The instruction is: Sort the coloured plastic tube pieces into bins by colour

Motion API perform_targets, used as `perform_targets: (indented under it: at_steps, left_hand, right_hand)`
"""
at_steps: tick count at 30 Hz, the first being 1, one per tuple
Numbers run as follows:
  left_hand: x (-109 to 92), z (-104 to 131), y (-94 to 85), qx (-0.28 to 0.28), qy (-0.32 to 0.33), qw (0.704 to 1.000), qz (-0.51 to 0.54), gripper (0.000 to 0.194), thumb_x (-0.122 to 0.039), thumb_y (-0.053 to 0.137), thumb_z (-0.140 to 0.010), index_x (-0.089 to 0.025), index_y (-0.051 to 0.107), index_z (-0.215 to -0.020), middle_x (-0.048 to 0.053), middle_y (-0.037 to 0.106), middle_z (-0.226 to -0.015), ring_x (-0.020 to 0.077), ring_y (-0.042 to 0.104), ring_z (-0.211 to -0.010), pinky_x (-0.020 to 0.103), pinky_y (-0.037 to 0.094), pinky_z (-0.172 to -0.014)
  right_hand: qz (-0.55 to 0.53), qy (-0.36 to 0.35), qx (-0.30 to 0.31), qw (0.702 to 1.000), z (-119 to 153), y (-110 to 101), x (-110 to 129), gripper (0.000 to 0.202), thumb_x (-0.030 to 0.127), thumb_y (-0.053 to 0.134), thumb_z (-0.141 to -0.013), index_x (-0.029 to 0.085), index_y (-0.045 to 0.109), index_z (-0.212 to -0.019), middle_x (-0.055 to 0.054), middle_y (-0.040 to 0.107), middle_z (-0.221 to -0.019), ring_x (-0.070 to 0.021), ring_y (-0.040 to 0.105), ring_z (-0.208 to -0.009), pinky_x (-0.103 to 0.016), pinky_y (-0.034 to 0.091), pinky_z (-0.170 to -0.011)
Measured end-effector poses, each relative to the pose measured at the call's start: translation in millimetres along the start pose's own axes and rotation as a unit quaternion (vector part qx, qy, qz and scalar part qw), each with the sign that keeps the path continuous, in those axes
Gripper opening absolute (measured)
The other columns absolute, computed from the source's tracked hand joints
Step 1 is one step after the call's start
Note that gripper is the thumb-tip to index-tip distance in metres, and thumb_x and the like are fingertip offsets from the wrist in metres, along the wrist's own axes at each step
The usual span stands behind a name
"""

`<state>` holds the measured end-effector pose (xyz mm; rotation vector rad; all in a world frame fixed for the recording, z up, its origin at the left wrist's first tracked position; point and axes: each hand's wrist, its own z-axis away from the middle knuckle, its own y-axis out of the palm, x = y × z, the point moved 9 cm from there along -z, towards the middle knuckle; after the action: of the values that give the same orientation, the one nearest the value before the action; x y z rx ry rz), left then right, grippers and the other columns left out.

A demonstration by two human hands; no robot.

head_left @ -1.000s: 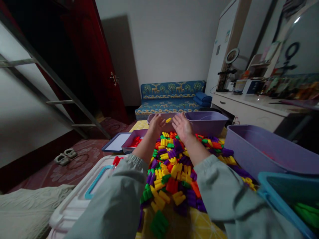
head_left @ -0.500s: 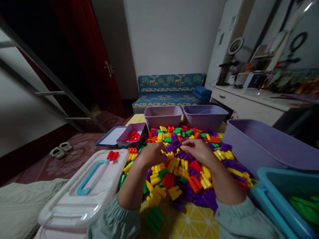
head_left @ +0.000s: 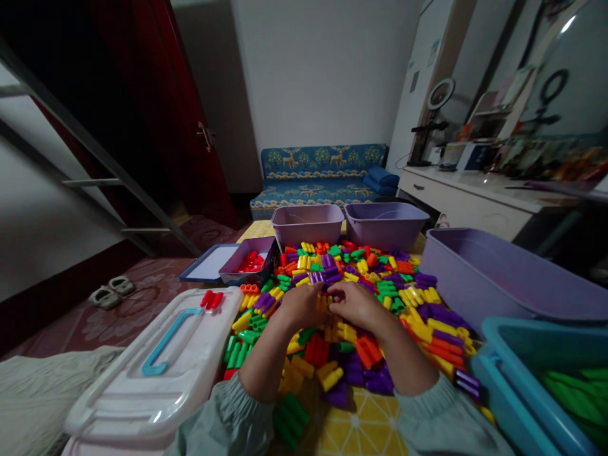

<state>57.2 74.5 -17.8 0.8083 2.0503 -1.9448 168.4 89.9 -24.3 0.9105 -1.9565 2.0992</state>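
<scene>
Plastic blocks [head_left: 317, 348], glossy, shaped like short tubes fused side by side, lie in a loose heap on a yellow cloth [head_left: 363, 427] printed with white lines; yellow, red, green and purple all mixed. Left hand [head_left: 301, 307] and right hand [head_left: 356, 304] over mid-heap, fingers curled, the two nearly meeting; from my remote post I cannot tell whether either pinches a piece, fingertips being mostly hidden. Cuffs [head_left: 240, 415] gathered, soft grey-green fabric. Beyond the heap I note two smooth purple tubs [head_left: 308, 234], rounded corners; a third tub [head_left: 468, 288] to the right, near a turquoise bin [head_left: 517, 392] holding green pieces [head_left: 574, 392]. To the left, shiny whitish lid [head_left: 199, 345], bent blue handle [head_left: 161, 345], ribbed red block [head_left: 211, 299] resting on top.
</scene>
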Motion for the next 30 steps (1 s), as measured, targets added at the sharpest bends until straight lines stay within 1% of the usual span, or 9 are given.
perform_targets:
  at_steps: [3,5,7,10,13,17,20,25,30]
  left_hand:
    - [2,-2,-3.3,-0.006,0.004,1.000,0.001,0.055,-0.043,0.080,-0.055,-0.024,0.070,-0.106,0.012,0.069,-0.098,0.0317,0.063,-0.094,0.035,0.047,-0.081]
    - [3,-4,-8.9,-0.031,0.004,0.999,-0.008,0.048,-0.044,0.076,-0.062,-0.021,0.071,-0.104,0.013,0.068,-0.099,0.0316,0.062,-0.094,0.037,0.047,-0.082]
    - [2,-6,-15.8,-0.070,0.001,0.997,-0.014,0.038,-0.040,0.071,-0.069,-0.019,0.073,-0.101,0.015,0.065,-0.102,0.0313,0.060,-0.097,0.039,0.046,-0.086]
    - [-3,-14,-21.8,-0.130,0.005,0.991,0.002,0.026,-0.023,0.059,-0.078,-0.020,0.073,-0.100,0.014,0.065,-0.103,0.0282,0.058,-0.101,0.038,0.043,-0.092]
    - [-16,-28,-14.0,-0.146,0.061,0.987,0.027,0.044,-0.005,0.050,-0.074,-0.022,0.069,-0.110,0.012,0.062,-0.115,0.0271,0.054,-0.110,0.039,0.040,-0.099]
    - [-31,-40,9.3,-0.091,0.123,0.988,0.030,0.053,-0.001,0.050,-0.068,-0.023,0.068,-0.112,0.010,0.055,-0.131,0.0296,0.041,-0.124,0.040,0.033,-0.106]
    - [-24,-41,13.7,-0.085,0.095,0.992,0.006,0.049,-0.005,0.050,-0.071,-0.024,0.068,-0.112,0.010,0.058,-0.124,0.0309,0.041,-0.121,0.042,0.034,-0.104]
    - [-9,-36,3.0,-0.120,0.049,0.992,-0.001,0.044,-0.008,0.054,-0.071,-0.020,0.067,-0.111,0.014,0.065,-0.100,0.0330,0.049,-0.106,0.044,0.039,-0.095]
    - [3,-36,-0.4,-0.143,0.009,0.988,0.048,0.031,-0.011,0.058,-0.070,-0.022,0.068,-0.098,0.009,0.066,-0.087,0.0284,0.055,-0.095,0.038,0.043,-0.085]
  right_hand:
    - [0.014,0.022,-0.064,0.998,-2,-12,-7,0.027,0.020,0.054,-0.077,0.024,0.071,-0.099,-0.003,0.071,-0.096,-0.0182,0.064,-0.089,-0.026,0.044,-0.074]
    - [0.059,0.036,-0.087,0.994,-1,-16,-12,0.031,0.014,0.054,-0.076,0.025,0.070,-0.100,-0.004,0.069,-0.109,-0.0200,0.063,-0.099,-0.028,0.044,-0.081]
    - [0.090,0.023,-0.071,0.993,-1,-10,-11,0.038,0.010,0.055,-0.073,0.026,0.067,-0.106,-0.004,0.066,-0.116,-0.0213,0.061,-0.104,-0.029,0.043,-0.083]
    - [0.102,-0.001,-0.026,0.994,0,4,-7,0.041,0.013,0.056,-0.075,0.026,0.063,-0.114,-0.006,0.068,-0.109,-0.0232,0.063,-0.103,-0.029,0.045,-0.079]
    - [0.125,0.026,-0.006,0.992,0,11,-8,0.039,0.012,0.054,-0.077,0.021,0.062,-0.114,-0.011,0.069,-0.104,-0.0254,0.065,-0.097,-0.031,0.045,-0.077]
    - [0.125,0.030,-0.012,0.992,-3,9,-10,0.035,0.013,0.053,-0.079,0.018,0.060,-0.113,-0.013,0.069,-0.104,-0.0252,0.065,-0.098,-0.031,0.045,-0.077]
    - [0.113,0.015,-0.010,0.993,-3,10,-10,0.035,0.014,0.055,-0.077,0.020,0.061,-0.111,-0.010,0.069,-0.103,-0.0237,0.065,-0.098,-0.029,0.044,-0.076]
    - [0.142,0.010,-0.018,0.990,0,13,-8,0.030,0.015,0.054,-0.076,0.021,0.065,-0.104,-0.009,0.067,-0.105,-0.0248,0.065,-0.097,-0.031,0.044,-0.076]
    - [0.109,0.027,-0.042,0.993,-1,11,-12,0.022,0.024,0.056,-0.076,0.022,0.069,-0.095,-0.008,0.069,-0.097,-0.0242,0.065,-0.093,-0.029,0.044,-0.072]
